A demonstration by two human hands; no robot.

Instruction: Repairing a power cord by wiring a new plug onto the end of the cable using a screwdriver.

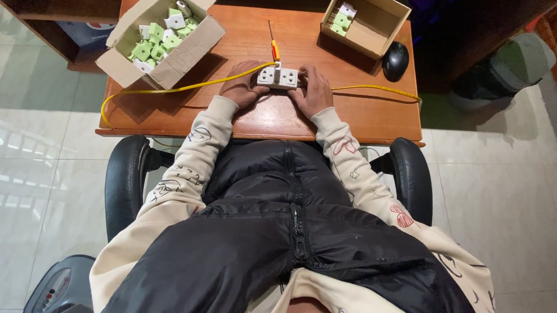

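**Q:** What lies nearest the camera?

**A:** The person's torso in a black zipped vest (287, 239) over cream sleeves with small drawings, seated in a black office chair (124, 186). Pale tiled floor (23, 181) shows on both sides.

**Q:** Where are the hands, and what do they hold?

**A:** Both rest on the wooden desk (357, 116), near its front half. The left hand (242, 88) and the right hand (312, 91) flank a white socket block (277, 78), fingers curled against its two ends, so the block is grasped between them. It lies flat at the desk's centre, with its sockets facing up.

**Q:** What surrounds the block?

**A:** A yellow cable (167, 90) runs from the block's left side across the desk and loops over the left edge; a further yellow length (383, 89) extends right, behind the right hand. Just beyond the block lies a screwdriver (273, 45) with a yellow and red handle, its shaft pointing away.

**Q:** And farthest away?

**A:** At the far left, an open cardboard box (164, 33) holds many green and white plug parts. At the far right, a smaller open box (365, 21) holds a few of the same, stacked at one end. A black mouse (395, 60) sits beside it.
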